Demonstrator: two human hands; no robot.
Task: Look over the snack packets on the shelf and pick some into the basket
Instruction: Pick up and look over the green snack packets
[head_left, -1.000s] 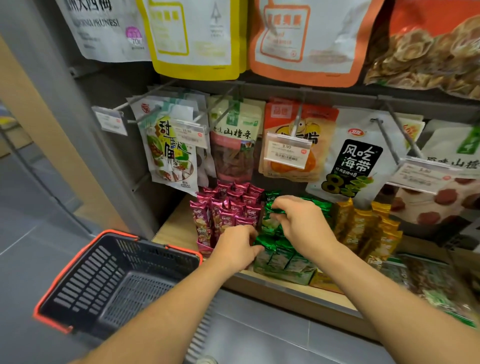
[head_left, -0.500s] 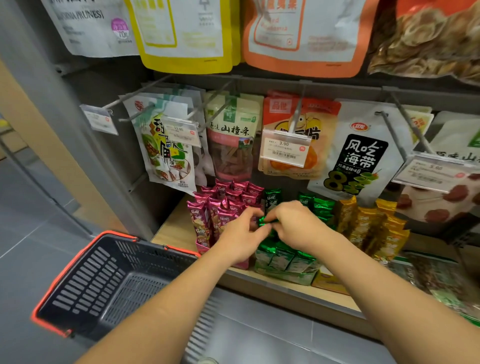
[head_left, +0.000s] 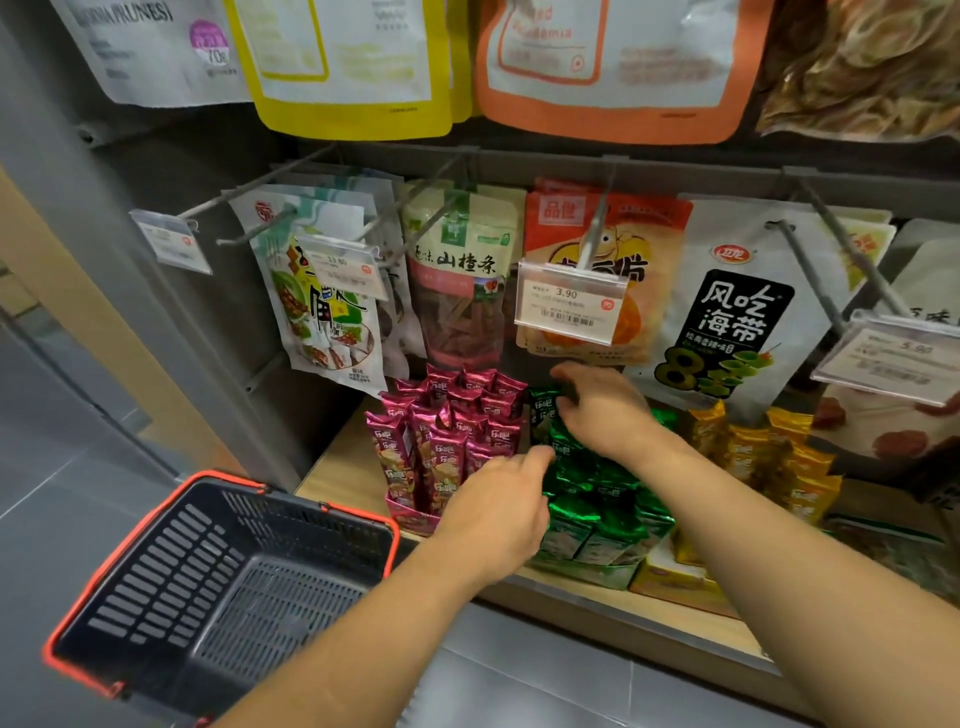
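- The green packets (head_left: 587, 499) and magenta packets (head_left: 447, 431) are shiny, crinkled, foil-like film.
- The basket (head_left: 171, 587) is matt dark plastic with a smooth orange rim.
- The shelf board (head_left: 337, 467) looks like pale matt wood.
- The hooks (head_left: 597, 228) are grey metal.
- The price-tag holder (head_left: 569, 306) is clear glossy plastic over paper.

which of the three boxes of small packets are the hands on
The green packets, in the middle between the magenta packets and the yellow packets.
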